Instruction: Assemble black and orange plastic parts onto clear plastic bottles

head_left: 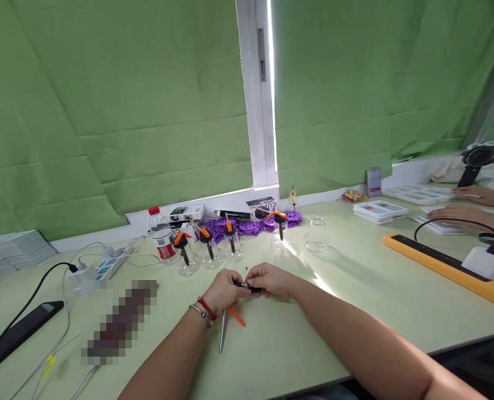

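Over the middle of the table, my left hand and my right hand meet, fingers pinched on a small black part. Fingers cover most of it, so its kind is unclear. Beneath my left hand lie an orange strip and a slim silver rod. Beyond my hands stand several clear glass vessels, including one on the left, with black and orange pieces on top. To their right, a clear glass vessel carries no such piece.
Purple plastic parts and a red-capped bottle stand by the wall. Cables and a power strip are at left, near a blurred-out object. A yellow-and-black bar lies at right, near another person's hands and white trays.
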Motion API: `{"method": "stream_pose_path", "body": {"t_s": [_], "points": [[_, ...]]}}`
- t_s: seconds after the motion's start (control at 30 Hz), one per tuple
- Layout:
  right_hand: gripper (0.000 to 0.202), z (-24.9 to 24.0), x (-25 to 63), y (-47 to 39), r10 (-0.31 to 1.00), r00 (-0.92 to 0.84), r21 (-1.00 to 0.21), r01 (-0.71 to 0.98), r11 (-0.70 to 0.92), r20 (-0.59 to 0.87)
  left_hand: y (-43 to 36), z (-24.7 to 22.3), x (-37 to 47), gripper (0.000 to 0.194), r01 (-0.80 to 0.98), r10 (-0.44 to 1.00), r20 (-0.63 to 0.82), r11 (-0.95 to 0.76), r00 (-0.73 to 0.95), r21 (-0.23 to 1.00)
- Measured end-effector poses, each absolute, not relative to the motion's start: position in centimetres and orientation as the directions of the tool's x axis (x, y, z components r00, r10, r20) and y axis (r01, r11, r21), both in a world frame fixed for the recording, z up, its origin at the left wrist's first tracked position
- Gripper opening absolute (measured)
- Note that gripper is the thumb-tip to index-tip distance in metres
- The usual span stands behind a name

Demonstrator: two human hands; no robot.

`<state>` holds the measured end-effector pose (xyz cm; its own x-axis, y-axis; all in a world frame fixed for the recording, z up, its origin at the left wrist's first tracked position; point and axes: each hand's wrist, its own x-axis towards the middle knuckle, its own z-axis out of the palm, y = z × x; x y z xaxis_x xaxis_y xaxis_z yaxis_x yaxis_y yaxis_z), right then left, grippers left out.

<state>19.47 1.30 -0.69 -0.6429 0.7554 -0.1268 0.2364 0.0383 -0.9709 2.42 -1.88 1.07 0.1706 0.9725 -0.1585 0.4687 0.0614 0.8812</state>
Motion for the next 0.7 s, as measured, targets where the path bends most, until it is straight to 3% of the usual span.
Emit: {"method": "stream_pose_path", "body": {"t_s": [0.1, 0.2, 0.33, 0.5, 0.7], "points": [[0.026, -1.2, 19.1, 1.5, 0.825, -0.565, -0.964, 0.234, 0.127, -0.028, -1.7, 0.7, 2.7, 0.022, 0.472, 0.973, -0.171, 0.079, 0.155, 0.878], [0.022, -1.8, 18.8, 1.7, 0.848, -0.529, -0.95, 0.248, 0.187, 0.029, -1.5, 0.4, 2.9, 0.026, 0.448, 0.971, -0.182, 0.095, 0.156, 0.889], [0.012, -1.9, 18.8, 1.8, 0.844, -0.537, -0.968, 0.202, 0.148, 0.017, -1.3, 0.4, 3.1, 0.029, 0.424, 0.967, -0.203, 0.121, 0.153, 0.897], [0.02, -1.5, 18.6, 1.5, 0.898, -0.439, -0.956, 0.278, 0.098, -0.035, -1.2, 0.5, 3.1, 0.032, 0.427, 0.971, -0.2, 0.126, 0.131, 0.895], [0.01, -1.4, 18.2, 1.3, 0.892, -0.451, -0.969, 0.214, 0.124, 0.014, -1.1, 0.4, 3.0, 0.034, 0.4, 0.973, -0.186, 0.117, 0.138, 0.909]]}}
